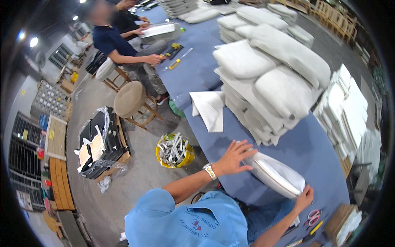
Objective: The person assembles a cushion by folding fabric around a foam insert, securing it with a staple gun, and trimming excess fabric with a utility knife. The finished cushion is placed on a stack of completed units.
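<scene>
A white padded cushion [276, 173] lies on the blue-covered table [325, 173] in front of me, its long curved edge turned toward me. At its left end is my left hand [234, 159], fingers spread, at or just over the cushion's rim; whether it presses on it I cannot tell. My right hand [303, 199] is closed on the cushion's right end, thumb at the edge. Just beyond stands a tall stack of white cushions [267, 78]. A folded piece of white fabric [209, 110] lies to the left of the stack.
Red-handled scissors [313, 217] and a yellow-handled tool [316, 227] lie at my right. A yellow bucket of scraps [175, 151] stands on the floor, near a round stool [130, 99]. At the far left of the table, a person [119, 45] holds a yellow-and-black tool [173, 50] near a yellow cutter [175, 63].
</scene>
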A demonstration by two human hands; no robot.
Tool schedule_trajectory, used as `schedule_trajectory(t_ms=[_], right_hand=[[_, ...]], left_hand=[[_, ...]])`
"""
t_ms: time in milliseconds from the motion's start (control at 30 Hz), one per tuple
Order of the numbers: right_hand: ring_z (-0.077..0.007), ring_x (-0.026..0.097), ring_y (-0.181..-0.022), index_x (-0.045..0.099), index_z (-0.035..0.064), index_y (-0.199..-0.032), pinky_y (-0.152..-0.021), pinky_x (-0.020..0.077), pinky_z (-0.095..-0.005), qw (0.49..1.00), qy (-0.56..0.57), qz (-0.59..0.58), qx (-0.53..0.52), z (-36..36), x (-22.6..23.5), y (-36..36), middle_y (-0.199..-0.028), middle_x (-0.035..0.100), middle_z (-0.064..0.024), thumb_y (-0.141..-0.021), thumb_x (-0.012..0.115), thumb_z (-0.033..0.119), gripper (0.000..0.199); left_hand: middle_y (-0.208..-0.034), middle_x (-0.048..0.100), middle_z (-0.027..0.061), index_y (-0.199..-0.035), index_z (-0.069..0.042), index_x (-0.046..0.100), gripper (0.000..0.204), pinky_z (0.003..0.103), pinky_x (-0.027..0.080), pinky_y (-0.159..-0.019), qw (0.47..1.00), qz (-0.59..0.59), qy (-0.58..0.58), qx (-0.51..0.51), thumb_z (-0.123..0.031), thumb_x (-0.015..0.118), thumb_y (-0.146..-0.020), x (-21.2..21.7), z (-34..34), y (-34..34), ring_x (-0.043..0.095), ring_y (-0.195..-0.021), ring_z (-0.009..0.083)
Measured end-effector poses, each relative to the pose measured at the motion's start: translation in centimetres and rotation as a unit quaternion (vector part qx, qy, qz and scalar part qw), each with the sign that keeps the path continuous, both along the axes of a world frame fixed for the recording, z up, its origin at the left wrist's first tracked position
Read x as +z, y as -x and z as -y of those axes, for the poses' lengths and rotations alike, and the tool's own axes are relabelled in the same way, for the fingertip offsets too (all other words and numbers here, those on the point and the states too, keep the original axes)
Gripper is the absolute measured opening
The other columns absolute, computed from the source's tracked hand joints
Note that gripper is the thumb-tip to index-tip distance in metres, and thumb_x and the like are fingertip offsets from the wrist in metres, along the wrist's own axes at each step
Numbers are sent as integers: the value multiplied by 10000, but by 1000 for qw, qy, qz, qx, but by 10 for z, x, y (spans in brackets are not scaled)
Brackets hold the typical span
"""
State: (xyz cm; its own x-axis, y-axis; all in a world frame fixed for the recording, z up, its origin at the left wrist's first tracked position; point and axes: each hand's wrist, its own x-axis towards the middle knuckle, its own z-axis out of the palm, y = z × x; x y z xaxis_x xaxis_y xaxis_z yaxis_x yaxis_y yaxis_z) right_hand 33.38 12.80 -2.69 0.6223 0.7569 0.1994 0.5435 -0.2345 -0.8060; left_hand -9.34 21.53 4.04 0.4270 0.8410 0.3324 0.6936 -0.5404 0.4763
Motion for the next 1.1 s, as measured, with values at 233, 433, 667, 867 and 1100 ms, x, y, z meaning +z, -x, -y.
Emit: schedule_trajectory(t_ms=[233, 433, 667, 867, 1100], right_hand=[[-102, 390, -677, 540, -14, -801, -598, 347, -311, 999, 2, -33, -11, 5, -16, -8, -694, 462, 6, -1032, 617, 224, 340], [-109, 412, -666, 536, -19, -781, -595, 367, -316, 997, -67, -9, -23, 5, -18, 0, -689, 486, -1, -1021, 620, 195, 332], [-116, 419, -667, 569, -20, -802, -603, 380, -325, 999, -13, -13, -37, 3, -7, 2, -691, 512, -14, -1016, 629, 206, 317], [-124, 498, -699, 582, -25, -826, -650, 442, -307, 999, -48, -19, -11, 24, -8, 12, -746, 586, -36, -1030, 620, 215, 317], [-100, 523, -740, 622, -21, -883, -694, 462, -289, 1000, -21, -8, -7, 27, 72, 86, -779, 611, -27, -1032, 622, 194, 261]], left_hand=[[-989, 719, 43, -1269, -158, 706, 379, 425, 533, -832, 993, -18, 111, 21, -329, 690, -932, -15, -42, -4, 651, -950, 279], [-999, 722, 54, -1258, -220, 720, 309, 434, 550, -780, 997, 27, 71, 13, -296, 637, -970, -17, -41, -15, 665, -893, 283], [-1313, 633, 124, -1316, -258, 707, 465, 472, 498, -1020, 992, -90, 58, -71, -535, 652, -947, -3, -31, 9, 587, -1221, 341], [-1286, 656, 117, -1218, -220, 759, 486, 467, 564, -883, 959, -117, 258, -32, -591, 644, -926, 21, -23, 18, 632, -1170, 348], [-1053, 740, 111, -1168, -125, 756, 477, 444, 573, -801, 971, -88, 212, -64, -530, 630, -949, -14, -18, 72, 715, -926, 360]])
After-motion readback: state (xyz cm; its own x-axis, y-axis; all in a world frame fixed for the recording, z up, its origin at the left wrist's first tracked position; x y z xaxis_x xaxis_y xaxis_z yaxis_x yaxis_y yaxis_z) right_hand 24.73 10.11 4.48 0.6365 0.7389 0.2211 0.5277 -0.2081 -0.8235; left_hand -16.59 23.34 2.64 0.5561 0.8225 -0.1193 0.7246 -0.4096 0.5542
